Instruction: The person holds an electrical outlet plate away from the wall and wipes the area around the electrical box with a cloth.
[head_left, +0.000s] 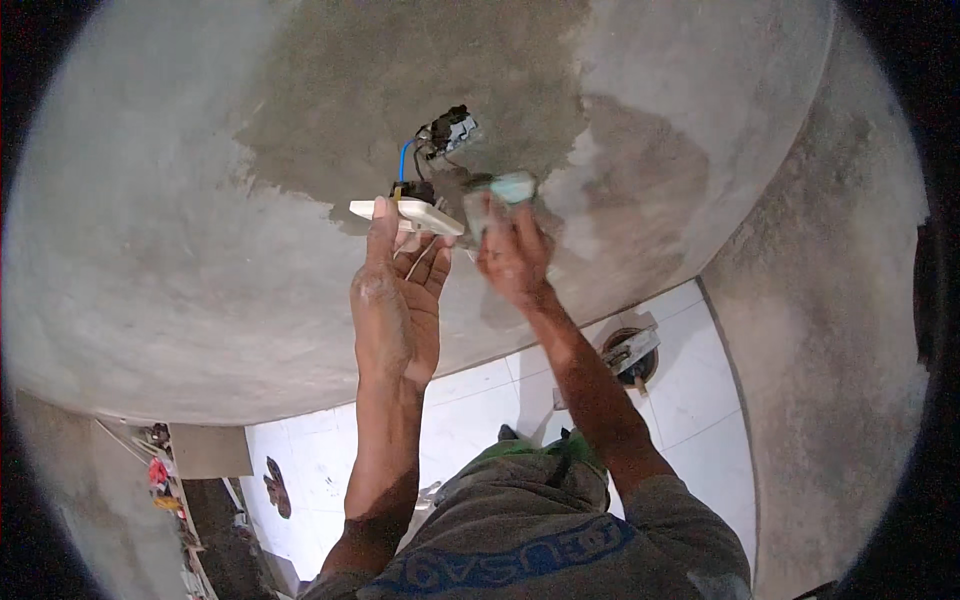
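Note:
My left hand (394, 322) pinches a white electrical wall plate (431, 217) by its edge, thumb on the near side. Behind the plate is a black body (415, 192). A blue wire (403, 160) and dark wires run from there to a recessed box (452, 131) in the plastered wall (420, 60). To the right of the plate, my right hand (517, 255) grips a pale green, block-like object (513, 187) close to the wall's surface. Motion blur hides exactly what that object is and whether it touches the plaster.
A darker, damp-looking patch surrounds the box. Below, on white floor tiles (697, 375), stands a round container (643, 370) with a flat trowel-like tool (632, 349) across it. Brown footwear (277, 487) lies at lower left, near a shelf (184, 502) of small items. Another wall (832, 337) rises at right.

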